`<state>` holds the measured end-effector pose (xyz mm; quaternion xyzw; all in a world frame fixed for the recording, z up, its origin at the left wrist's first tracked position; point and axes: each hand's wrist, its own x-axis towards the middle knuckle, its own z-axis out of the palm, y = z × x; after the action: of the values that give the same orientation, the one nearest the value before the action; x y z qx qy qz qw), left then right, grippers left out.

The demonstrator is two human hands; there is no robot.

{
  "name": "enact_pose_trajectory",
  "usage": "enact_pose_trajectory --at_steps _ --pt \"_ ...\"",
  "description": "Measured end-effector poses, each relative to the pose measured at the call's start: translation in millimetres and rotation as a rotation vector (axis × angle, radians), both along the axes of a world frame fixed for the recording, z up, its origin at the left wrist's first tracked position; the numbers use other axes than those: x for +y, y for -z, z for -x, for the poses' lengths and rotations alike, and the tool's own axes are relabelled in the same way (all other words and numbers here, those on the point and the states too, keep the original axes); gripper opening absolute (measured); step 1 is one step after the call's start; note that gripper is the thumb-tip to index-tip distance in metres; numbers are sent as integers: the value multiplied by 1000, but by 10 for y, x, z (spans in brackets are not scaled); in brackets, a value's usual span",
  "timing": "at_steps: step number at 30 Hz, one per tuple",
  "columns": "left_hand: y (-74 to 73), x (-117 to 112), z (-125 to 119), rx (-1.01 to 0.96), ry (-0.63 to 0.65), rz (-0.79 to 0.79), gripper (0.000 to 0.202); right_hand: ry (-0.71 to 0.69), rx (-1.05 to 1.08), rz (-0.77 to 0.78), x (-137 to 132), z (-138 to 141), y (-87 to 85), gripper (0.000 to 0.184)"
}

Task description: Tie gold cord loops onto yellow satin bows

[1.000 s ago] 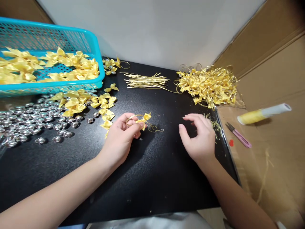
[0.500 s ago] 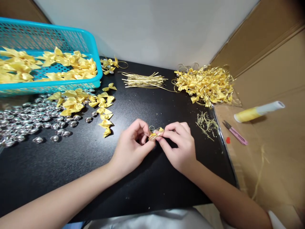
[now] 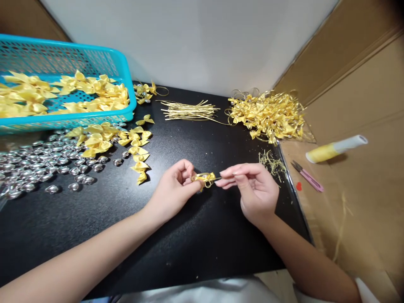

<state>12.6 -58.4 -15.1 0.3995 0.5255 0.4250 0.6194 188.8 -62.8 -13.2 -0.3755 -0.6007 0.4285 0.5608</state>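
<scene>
Between the thumb and fingers of my left hand (image 3: pixel 172 189) is a small yellow ribbon bow (image 3: pixel 212 175) with a loop of gold cord (image 3: pixel 208 184). My right hand (image 3: pixel 259 191) is just to the right, its thumb and fingers pinching the cord's free end, which stretches toward the bow. Left of my hands, more yellow bows (image 3: pixel 140 156) form a column on the black table (image 3: pixel 176 252). Silver heart-like beads (image 3: pixel 53 189) are scattered further left. A bundle of gold cords (image 3: pixel 191 111) lies beyond my hands.
At the back left stands a turquoise basket (image 3: pixel 128 90) holding yellow bows. A heap of corded bows (image 3: pixel 268 113) lies at the back right, with cord scraps (image 3: pixel 272 165) in front. Pink-handled snips (image 3: pixel 309 179) and a ribbon-wrapped tube (image 3: pixel 334 150) rest on the cardboard at right.
My right hand has moved right, away from the bow, drawing the cord's end out. My left hand keeps hold of the bow, and a small cord loop now shows below it.
</scene>
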Motion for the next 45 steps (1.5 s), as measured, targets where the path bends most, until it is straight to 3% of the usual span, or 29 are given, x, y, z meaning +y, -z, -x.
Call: enact_pose_trajectory --at_steps 5,9,12,16,21,36,45 --pt "-12 18 -5 -5 -16 22 32 -31 80 165 22 39 -58 7" --pt "0 26 -4 -24 -31 10 31 -87 165 350 47 84 -55 19" --pt "9 29 -6 -24 -37 2 29 -143 198 415 60 88 -31 16" --pt "16 34 -10 16 -15 -3 29 -172 244 378 93 38 -14 10" --pt "22 27 -6 64 41 -5 30 -111 242 321 131 -39 -46 9" --pt "75 28 6 117 98 10 27 -68 346 149 193 -144 -191 14" --pt "87 39 14 137 113 6 27 49 320 106 222 -328 -282 15"
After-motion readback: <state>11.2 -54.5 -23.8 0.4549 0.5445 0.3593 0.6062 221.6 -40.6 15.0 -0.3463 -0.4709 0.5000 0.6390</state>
